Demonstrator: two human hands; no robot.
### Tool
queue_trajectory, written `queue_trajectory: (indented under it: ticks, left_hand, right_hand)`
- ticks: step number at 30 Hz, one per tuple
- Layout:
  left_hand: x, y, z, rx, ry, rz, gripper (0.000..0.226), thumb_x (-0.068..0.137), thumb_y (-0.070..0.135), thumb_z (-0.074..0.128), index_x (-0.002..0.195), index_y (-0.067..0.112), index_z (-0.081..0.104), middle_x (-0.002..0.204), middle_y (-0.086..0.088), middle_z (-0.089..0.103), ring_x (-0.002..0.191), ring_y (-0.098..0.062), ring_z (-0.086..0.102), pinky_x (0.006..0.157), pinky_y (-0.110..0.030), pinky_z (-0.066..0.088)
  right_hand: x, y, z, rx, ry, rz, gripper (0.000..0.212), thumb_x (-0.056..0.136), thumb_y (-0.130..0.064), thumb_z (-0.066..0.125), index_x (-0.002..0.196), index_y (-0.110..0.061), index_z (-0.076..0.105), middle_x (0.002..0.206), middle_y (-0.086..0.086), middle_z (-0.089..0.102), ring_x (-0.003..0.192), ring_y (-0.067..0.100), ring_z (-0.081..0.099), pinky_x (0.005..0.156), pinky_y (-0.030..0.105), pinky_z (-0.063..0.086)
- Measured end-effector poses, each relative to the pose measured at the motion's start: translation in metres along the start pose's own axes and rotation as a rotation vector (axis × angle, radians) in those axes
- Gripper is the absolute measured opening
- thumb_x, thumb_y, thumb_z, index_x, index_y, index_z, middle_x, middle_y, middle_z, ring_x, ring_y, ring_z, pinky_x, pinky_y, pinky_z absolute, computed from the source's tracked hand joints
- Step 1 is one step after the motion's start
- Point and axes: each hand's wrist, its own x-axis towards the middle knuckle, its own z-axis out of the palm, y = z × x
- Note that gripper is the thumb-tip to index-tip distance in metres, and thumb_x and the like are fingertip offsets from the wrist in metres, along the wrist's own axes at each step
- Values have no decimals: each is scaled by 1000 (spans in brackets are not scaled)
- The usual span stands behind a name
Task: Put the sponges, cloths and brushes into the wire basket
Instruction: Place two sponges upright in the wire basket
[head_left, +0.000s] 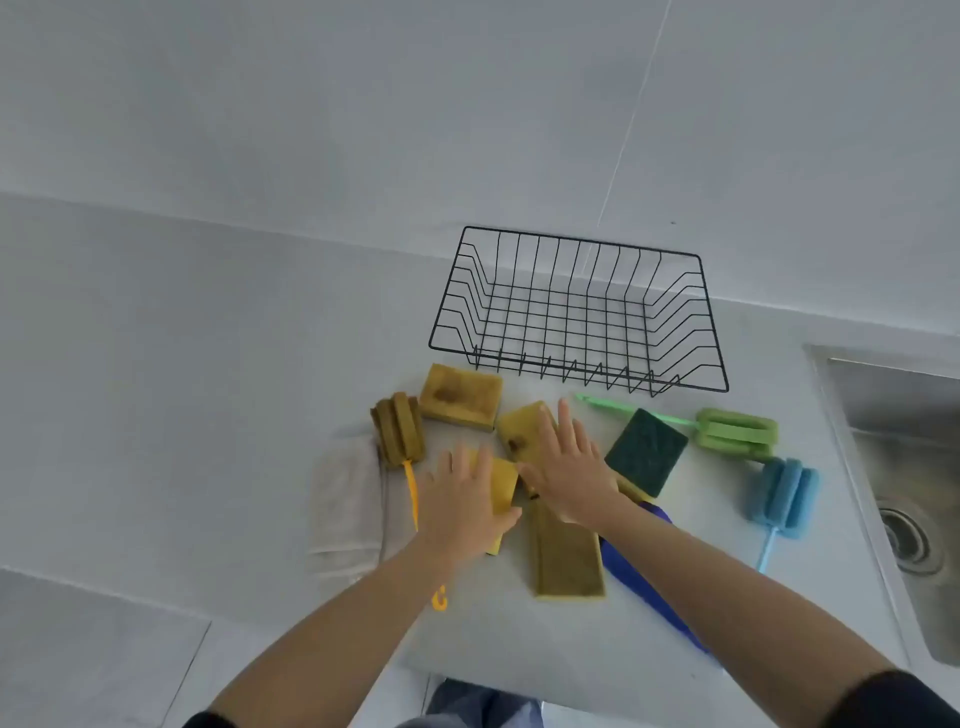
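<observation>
While two hands (467, 499) cover sponges (460, 395), three brushes (735, 431) lie near.

No text, label, brand, number or sign can be read anywhere in the picture. The sponges, brushes, cloths, wire basket (578, 312) and the surface (519, 644) show only plain colour, with no printing visible.
</observation>
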Motion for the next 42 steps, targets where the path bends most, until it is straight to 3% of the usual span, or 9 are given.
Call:
queue_trajectory:
  ticks: [6,15,19,22,25,31,33,37,42]
  left_hand:
    - [4,3,0,-58,-89,-80,73,75,48,63,133,18,31,134,-11,37,115,-32,45,83,-39,47]
    - [11,-2,-13,-181,-149,-152,73,73,39,67,134,19,32,134,-11,39,117,-33,48,85,-39,47]
    - [17,-11,-34,-605,-191,-243,76,75,31,68,141,21,31,141,-9,37,125,-29,44,91,-32,44]
    - [23,-16,-55,-944,-211,-280,66,78,25,69,136,22,39,123,-7,54,111,-25,54,82,-32,45]
    - [28,-17,-77,-1299,-264,-289,54,83,21,65,133,22,43,102,0,58,93,-20,58,78,-37,51]
    - [46,-8,-112,-1763,-272,-200,36,91,22,49,125,11,51,114,-11,60,97,-26,59,82,-44,51]
    - [50,-1,-121,-1900,-280,-214,29,92,23,46,116,10,55,106,-12,61,93,-27,59,81,-43,49]
    - [61,13,-136,-2007,-264,-137,28,94,28,36,103,15,60,96,-8,64,87,-24,60,75,-38,49]
    - [80,21,-151,-1908,-265,-2,39,94,47,35,115,25,59,112,-2,66,102,-22,61,82,-42,51]
  right_hand:
    - [5,-6,4,-20,-19,51,75,95,-48,33,148,-9,-2,158,14,-1,141,34,21,102,43,39]
    - [8,-1,-7,117,-13,37,61,90,-32,50,139,-7,22,141,14,30,124,34,39,98,43,44]
    - [5,3,-22,434,20,120,63,88,-27,52,140,-5,24,138,14,36,116,28,47,92,35,46]
    - [0,9,-39,737,81,155,59,87,-21,56,139,-5,32,126,9,47,98,21,52,73,24,43]
    - [-1,19,-56,958,142,168,53,87,-24,58,135,-10,39,127,7,51,101,18,50,78,25,40]
    - [-6,32,-93,1674,24,138,14,92,-17,44,101,-14,55,103,9,55,85,23,55,69,32,49]
    - [-6,37,-100,1837,-17,79,23,92,-21,41,107,-9,53,104,12,55,88,25,57,68,36,53]
    - [-4,41,-116,2033,-88,-14,35,90,-22,32,108,-5,56,99,13,60,86,25,61,66,34,57]
    - [3,42,-136,2018,-114,-94,42,93,-39,31,110,-11,58,100,10,63,90,24,61,72,33,55]
